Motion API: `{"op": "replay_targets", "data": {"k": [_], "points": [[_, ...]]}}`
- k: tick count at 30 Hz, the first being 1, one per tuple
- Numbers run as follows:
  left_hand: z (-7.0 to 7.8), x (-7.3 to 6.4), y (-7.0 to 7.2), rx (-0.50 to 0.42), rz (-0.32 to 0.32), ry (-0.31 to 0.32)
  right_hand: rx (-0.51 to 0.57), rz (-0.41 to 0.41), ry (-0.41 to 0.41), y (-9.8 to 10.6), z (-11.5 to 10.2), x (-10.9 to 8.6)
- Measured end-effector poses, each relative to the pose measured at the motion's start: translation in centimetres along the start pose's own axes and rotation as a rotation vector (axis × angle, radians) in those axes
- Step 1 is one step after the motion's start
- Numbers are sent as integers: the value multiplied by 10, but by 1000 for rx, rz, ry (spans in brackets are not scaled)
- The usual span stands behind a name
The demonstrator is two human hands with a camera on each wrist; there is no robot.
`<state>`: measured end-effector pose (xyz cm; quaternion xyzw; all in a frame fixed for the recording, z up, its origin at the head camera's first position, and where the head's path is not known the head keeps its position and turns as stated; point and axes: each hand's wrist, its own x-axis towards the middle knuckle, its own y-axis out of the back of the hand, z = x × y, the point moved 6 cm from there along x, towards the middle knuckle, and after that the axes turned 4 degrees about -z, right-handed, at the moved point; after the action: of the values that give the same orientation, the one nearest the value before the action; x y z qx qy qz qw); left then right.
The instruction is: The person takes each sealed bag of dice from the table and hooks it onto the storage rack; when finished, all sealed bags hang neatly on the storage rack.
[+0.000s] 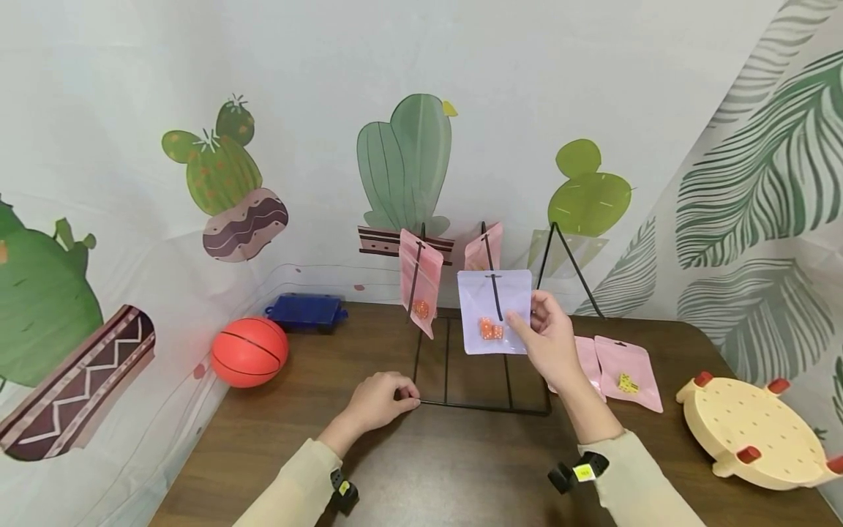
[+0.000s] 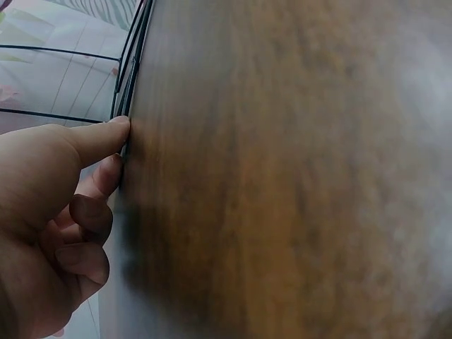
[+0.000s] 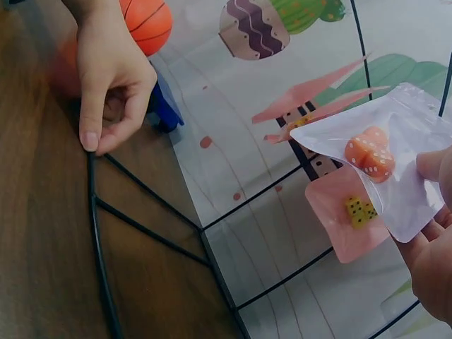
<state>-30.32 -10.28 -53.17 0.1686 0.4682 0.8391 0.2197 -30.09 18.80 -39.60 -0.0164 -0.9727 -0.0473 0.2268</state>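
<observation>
My right hand [image 1: 552, 341] pinches a small lilac pouch [image 1: 474, 307] by its right edge, thumb in front. Orange dice [image 3: 371, 154] show through its clear front. The middle prong of a black wire rack [image 1: 484, 407] passes at the pouch's top slot and lies across its front in the head view. Behind it on that prong hangs a pink pouch [image 1: 483, 252], with yellow dice visible in the right wrist view. Another pink pouch [image 1: 426, 267], holding orange dice, hangs on the left prong. My left hand [image 1: 377, 401] pinches the rack's front left corner between thumb and index finger.
Pink pouches [image 1: 642, 366] lie on the wooden table [image 1: 421, 468] right of the rack, one with yellow dice. A cream round board with red-tipped legs [image 1: 757, 432] is at the right. At the left are an orange-red basketball [image 1: 249, 351] and a blue tray-like object [image 1: 304, 311].
</observation>
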Motion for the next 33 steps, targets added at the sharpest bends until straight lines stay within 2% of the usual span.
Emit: {"op": "replay_targets", "data": {"k": [7, 11, 15, 20, 23, 27, 29, 33], "points": [[1, 0, -2, -2, -8, -3, -9, 31, -18, 1, 8, 13], [1, 1, -3, -2, -9, -7, -25, 48, 8, 3, 12, 15], [1, 1, -3, 0, -6, -9, -68, 71, 32, 10, 21, 12], [1, 1, -2, -1, -4, -4, -118, 64, -11, 16, 16, 2], [2, 1, -2, -1, -1, -4, -125, 47, -30, 25, 27, -2], [3, 0, -1, -3, 5, -9, -169, 64, -33, 43, 56, -5], [3, 0, 0, -6, 7, -8, -248, 75, -26, 50, 60, -9], [3, 0, 1, -14, 12, -3, -487, 110, -2, 63, 65, -19]]}}
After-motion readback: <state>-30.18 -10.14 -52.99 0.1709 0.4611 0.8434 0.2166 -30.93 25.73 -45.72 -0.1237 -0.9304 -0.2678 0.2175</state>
